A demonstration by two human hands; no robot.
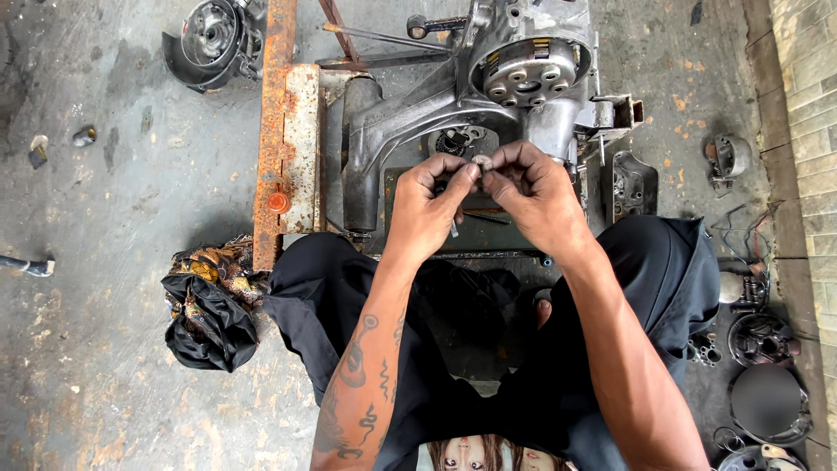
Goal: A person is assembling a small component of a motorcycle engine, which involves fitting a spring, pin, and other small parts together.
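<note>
1. Both hands meet above a grey engine casing point(418, 122) on the floor.
2. Left hand point(429, 205) and right hand point(534, 196) fingers pinch one small round metal part point(480, 161).
3. It looks light, stiff and probably greasy; hold its rim.

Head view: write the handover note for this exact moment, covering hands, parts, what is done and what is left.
Left hand and right hand: fingertips pinch one small round metal part between them, above the engine casing.
Casing lies on the rusty metal stand, open and stripped.
Loose parts sit on the floor to the right.
Small part is not yet fitted anywhere.
</note>
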